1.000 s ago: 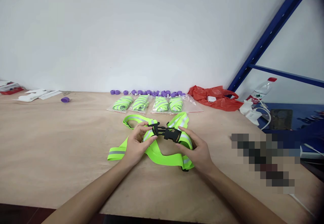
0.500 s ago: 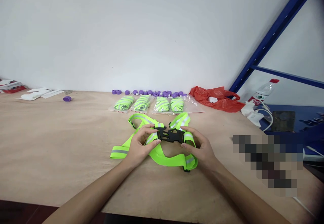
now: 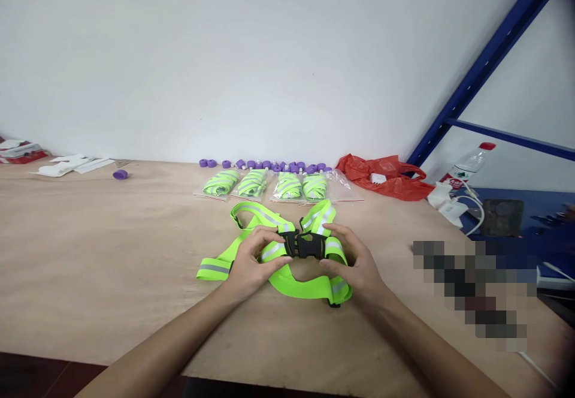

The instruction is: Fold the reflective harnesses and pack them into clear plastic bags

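A neon-green reflective harness (image 3: 303,288) with silver stripes lies loosely looped on the wooden table. At its middle, a black side-release buckle (image 3: 311,246) has its two halves pushed together. My left hand (image 3: 257,261) grips the buckle's left half between thumb and fingers. Around the right half, the thumb and fingers of my right hand (image 3: 353,257) are closed, beside the green strap. A flat strap end (image 3: 212,269) sticks out to the left of my left hand. Smaller black strap fittings show at the harness's edges.
Behind the harness, several clear bags with folded green straps (image 3: 252,183) stand in a row before purple rolls (image 3: 267,165). A red plastic bag (image 3: 390,176), a bottle (image 3: 469,164) and white cables are at the right. White papers (image 3: 67,165) and a purple ring (image 3: 120,174) lie left.
The left buckle half has moved right into the right half, closing the gap between them. My left hand has shifted slightly right with it; the right hand has barely moved.
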A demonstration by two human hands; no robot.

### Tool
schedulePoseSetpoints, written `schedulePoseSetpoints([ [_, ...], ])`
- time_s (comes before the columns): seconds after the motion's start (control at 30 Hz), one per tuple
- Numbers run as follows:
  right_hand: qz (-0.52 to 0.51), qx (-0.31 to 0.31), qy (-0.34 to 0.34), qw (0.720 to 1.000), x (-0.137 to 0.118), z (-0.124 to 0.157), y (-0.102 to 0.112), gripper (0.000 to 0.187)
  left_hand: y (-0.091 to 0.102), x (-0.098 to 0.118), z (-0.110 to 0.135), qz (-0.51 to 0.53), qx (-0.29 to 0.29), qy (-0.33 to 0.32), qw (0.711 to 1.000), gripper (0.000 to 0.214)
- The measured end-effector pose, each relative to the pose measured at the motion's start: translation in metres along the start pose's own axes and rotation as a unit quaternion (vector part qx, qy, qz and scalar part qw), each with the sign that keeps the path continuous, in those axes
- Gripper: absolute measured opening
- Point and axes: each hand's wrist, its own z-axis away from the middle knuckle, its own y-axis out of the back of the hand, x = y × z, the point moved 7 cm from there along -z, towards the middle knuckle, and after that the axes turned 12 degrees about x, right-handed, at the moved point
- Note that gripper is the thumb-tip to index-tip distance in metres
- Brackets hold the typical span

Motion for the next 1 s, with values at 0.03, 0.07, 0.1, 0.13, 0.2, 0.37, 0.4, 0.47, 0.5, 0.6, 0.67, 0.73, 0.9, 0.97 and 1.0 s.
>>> schedulePoseSetpoints([
  [0.03, -0.002, 0.0, -0.004, 1.0, 0.0, 0.0, -0.001, 0.061, -0.001, 0.0, 0.0, -0.005, 0.0, 0.003, 1.0, 0.033],
  [0.07, -0.006, 0.0, -0.008, 1.0, 0.001, 0.001, -0.002, 0.061, -0.002, 0.0, 0.0, -0.01, 0.002, 0.01, 1.0, 0.036],
  [0.1, -0.01, 0.0, -0.01, 1.0, 0.002, 0.001, -0.003, 0.06, -0.002, -0.001, 0.0, -0.013, 0.005, 0.019, 1.0, 0.039],
  [0.13, -0.013, 0.001, -0.009, 1.0, 0.003, 0.0, -0.004, 0.059, -0.003, -0.002, 0.0, -0.018, 0.009, 0.027, 0.999, 0.042],
  [0.2, -0.011, 0.004, -0.001, 1.0, 0.005, -0.001, -0.005, 0.058, -0.004, -0.003, -0.001, -0.035, 0.007, 0.036, 0.999, 0.046],
  [0.37, 0.038, -0.017, 0.017, 0.999, 0.011, -0.007, -0.005, 0.065, -0.007, 0.001, -0.005, -0.118, -0.067, 0.012, 0.991, 0.058],
  [0.4, 0.065, -0.018, 0.034, 0.997, 0.009, -0.007, -0.004, 0.064, -0.007, 0.003, -0.004, -0.143, -0.09, 0.001, 0.986, 0.064],
  [0.47, 0.129, -0.015, 0.095, 0.987, -0.001, -0.006, 0.001, 0.059, -0.006, 0.007, 0.0, -0.201, -0.138, -0.023, 0.97, 0.075],
  [0.5, 0.164, -0.017, 0.13, 0.978, -0.008, -0.004, 0.002, 0.055, -0.005, 0.009, 0.002, -0.235, -0.158, -0.037, 0.958, 0.076],
  [0.6, 0.284, -0.061, 0.203, 0.935, -0.021, 0.006, 0.005, 0.054, -0.001, 0.016, 0.01, -0.35, -0.196, -0.086, 0.912, 0.069],
  [0.67, 0.379, -0.114, 0.222, 0.891, -0.024, 0.014, 0.006, 0.061, 0.003, 0.021, 0.013, -0.417, -0.211, -0.116, 0.877, 0.062],
  [0.73, 0.46, -0.154, 0.235, 0.843, -0.026, 0.021, 0.009, 0.068, 0.008, 0.025, 0.016, -0.453, -0.224, -0.135, 0.852, 0.058],
  [0.9, 0.52, -0.155, 0.245, 0.804, -0.033, 0.027, 0.029, 0.082, 0.032, 0.03, 0.02, -0.52, -0.243, -0.162, 0.803, 0.053],
  [0.97, 0.491, -0.121, 0.242, 0.828, -0.031, 0.026, 0.042, 0.077, 0.046, 0.031, 0.021, -0.54, -0.239, -0.152, 0.793, 0.054],
  [1.0, 0.465, -0.088, 0.235, 0.849, -0.028, 0.025, 0.05, 0.072, 0.054, 0.032, 0.021, -0.542, -0.233, -0.137, 0.796, 0.054],
])
